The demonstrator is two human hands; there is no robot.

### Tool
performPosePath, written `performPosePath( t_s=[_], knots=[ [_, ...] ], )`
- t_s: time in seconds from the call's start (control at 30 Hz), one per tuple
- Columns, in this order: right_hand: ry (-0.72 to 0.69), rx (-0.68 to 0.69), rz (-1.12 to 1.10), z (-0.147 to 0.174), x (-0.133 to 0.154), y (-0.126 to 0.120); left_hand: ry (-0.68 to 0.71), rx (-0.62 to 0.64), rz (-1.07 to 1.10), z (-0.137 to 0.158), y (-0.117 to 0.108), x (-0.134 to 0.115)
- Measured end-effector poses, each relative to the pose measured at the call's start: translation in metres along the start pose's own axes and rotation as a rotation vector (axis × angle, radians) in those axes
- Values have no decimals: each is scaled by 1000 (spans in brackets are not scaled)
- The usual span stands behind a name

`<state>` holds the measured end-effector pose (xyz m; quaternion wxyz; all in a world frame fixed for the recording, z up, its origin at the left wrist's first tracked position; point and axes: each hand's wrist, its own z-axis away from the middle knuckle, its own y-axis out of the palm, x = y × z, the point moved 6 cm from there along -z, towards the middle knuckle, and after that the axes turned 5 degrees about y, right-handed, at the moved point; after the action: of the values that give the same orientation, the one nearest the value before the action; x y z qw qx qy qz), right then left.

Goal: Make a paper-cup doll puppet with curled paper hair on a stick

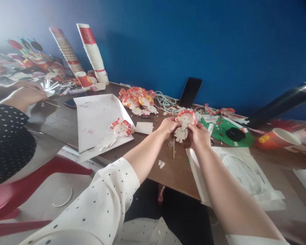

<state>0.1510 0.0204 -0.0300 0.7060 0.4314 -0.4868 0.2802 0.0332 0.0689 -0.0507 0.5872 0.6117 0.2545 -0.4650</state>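
Observation:
Between my two hands is a paper doll with a round white face, a red-and-white curled rim and a cut white body below. My left hand pinches its left edge, and my right hand grips its right side. Just under the doll a thin wooden stick lies on the brown table. Small white paper scraps sit nearer the table's front edge. To the left, a similar paper doll rests on a white paper sheet.
Behind my hands are a pile of paper dolls, a cable and a leaning phone. Tall cup stacks stand back left. Green paper and a red cup are at right. A co-worker's hand works at left.

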Motion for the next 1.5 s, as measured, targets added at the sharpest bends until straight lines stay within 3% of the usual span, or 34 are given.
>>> performPosePath(
  t_s=[0.43,0.77,1.1,1.33,1.4,1.5],
  knots=[
    [-121,-2,359,-10,0,-11,15,-10,-107,1,1,-1],
    [-178,-6,496,-11,-2,-11,81,-89,-260,3,-3,-5],
    [-141,-6,317,-9,-1,-10,64,-58,-200,7,1,-7],
    [-146,40,317,-7,1,-6,80,-90,-193,3,-2,-6],
    [-184,53,360,-5,7,-4,100,-137,-194,4,-4,-9],
    [-293,-37,413,-3,24,-8,128,-205,-224,4,-8,-12]
  ],
)
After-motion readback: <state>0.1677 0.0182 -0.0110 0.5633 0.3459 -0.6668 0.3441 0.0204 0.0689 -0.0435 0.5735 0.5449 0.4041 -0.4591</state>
